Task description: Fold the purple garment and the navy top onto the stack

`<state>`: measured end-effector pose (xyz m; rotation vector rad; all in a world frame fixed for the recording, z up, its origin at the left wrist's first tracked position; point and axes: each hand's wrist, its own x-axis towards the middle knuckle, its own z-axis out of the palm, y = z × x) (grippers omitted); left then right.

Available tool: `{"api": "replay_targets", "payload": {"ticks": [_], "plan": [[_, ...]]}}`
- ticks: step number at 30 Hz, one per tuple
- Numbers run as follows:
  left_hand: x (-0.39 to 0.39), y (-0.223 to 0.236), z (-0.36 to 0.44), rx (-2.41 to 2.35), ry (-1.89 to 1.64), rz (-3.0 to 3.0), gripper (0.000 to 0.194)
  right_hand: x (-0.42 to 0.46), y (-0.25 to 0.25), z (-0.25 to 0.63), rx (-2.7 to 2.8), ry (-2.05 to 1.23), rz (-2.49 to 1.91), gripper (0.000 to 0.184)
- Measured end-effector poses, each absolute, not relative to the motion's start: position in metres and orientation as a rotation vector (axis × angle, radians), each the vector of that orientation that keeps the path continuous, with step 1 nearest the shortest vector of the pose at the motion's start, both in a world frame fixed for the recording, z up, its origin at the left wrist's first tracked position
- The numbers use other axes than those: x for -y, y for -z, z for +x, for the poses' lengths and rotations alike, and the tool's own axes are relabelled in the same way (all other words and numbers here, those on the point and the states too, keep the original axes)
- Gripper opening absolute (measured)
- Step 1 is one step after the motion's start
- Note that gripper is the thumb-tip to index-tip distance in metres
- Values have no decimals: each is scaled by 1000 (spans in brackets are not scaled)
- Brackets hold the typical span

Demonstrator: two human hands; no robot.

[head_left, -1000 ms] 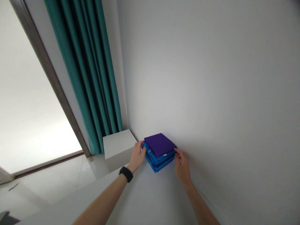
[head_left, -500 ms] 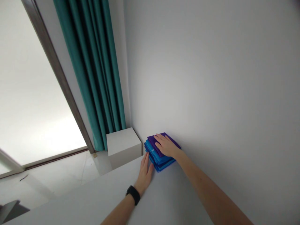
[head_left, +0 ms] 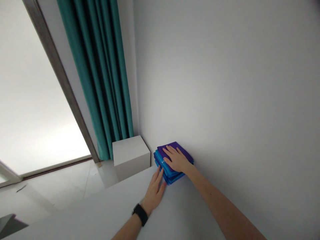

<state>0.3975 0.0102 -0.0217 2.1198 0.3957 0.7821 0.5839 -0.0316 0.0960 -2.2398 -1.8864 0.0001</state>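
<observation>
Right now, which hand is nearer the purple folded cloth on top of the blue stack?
Right. The right hand lies flat on the purple folded cloth; the left hand rests open on the white surface, just beside the blue stack, below the purple.

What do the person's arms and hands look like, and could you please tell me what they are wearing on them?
Both forearms are bare, with no sleeves in view, and neither the left hand nor the right hand wears a glove. A black watch or fitness band sits on the left wrist, though its face cannot be made out. Nothing shows on the right wrist.
</observation>
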Motion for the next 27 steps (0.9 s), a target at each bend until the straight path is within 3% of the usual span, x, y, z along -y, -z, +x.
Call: {"api": "replay_targets", "payload": {"ticks": [22,27], "plan": [[-9,38,393,-371,-871,2206,55,79,-93,523,2000,178,-1992,53],[-23,6,395,-579,-997,2333,54,80,-97,540,1837,187,-1975,52]]}}
